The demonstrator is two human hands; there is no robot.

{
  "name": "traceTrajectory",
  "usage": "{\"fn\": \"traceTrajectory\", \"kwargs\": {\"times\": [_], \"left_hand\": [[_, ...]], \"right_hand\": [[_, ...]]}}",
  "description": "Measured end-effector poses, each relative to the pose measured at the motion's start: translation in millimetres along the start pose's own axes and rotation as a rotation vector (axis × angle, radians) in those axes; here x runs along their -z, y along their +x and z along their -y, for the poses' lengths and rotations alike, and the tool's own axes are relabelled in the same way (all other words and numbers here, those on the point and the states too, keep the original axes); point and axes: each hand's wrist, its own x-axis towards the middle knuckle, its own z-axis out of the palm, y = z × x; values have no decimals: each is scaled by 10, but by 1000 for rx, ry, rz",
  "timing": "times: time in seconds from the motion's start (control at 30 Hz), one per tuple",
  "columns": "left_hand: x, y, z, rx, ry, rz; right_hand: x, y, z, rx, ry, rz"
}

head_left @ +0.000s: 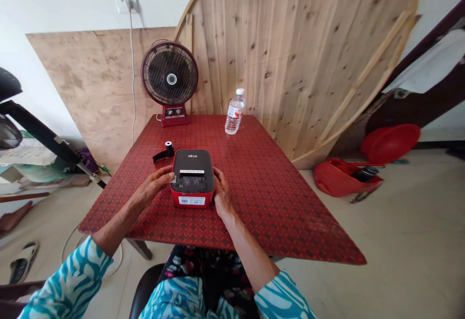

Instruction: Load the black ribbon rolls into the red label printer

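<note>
A small red and black label printer [192, 200] sits on the table with its lid down. A dark strip shows at the slot in its top, and a white label with printing is stuck on its front. From the left side, my left hand [154, 183] holds the printer, its fingertips at the lid's edge. My right hand [222, 190] grips the opposite side, with some of its fingers hidden behind the casing. Just beyond my left hand stands a black roll [169, 148] with a white core, its loose end trailing on the tabletop.
The table [269, 203] has a red patterned cover. At its far side stand a dark red fan [170, 79] and a clear water bottle [234, 113]. A wooden panel [283, 57] leans against the wall behind. A red bag [337, 176] lies on the floor at right.
</note>
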Motion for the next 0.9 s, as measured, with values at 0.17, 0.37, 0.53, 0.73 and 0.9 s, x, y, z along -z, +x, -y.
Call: {"fn": "traceTrajectory", "kwargs": {"times": [0.17, 0.37, 0.53, 0.73, 0.9], "left_hand": [[54, -26, -13, -104, 87, -30], [58, -194, -239, -226, 227, -126], [145, -207, -273, -242, 178, -181], [216, 25, -50, -91, 106, -118], [146, 188, -50, -54, 162, 29]], "right_hand": [[-10, 5, 5, -8, -1, -8], [-1, -6, 39, -1, -21, -1], [-3, -10, 54, -24, 5, 1], [3, -28, 70, -24, -12, -25], [9, -24, 56, -37, -17, -29]]}}
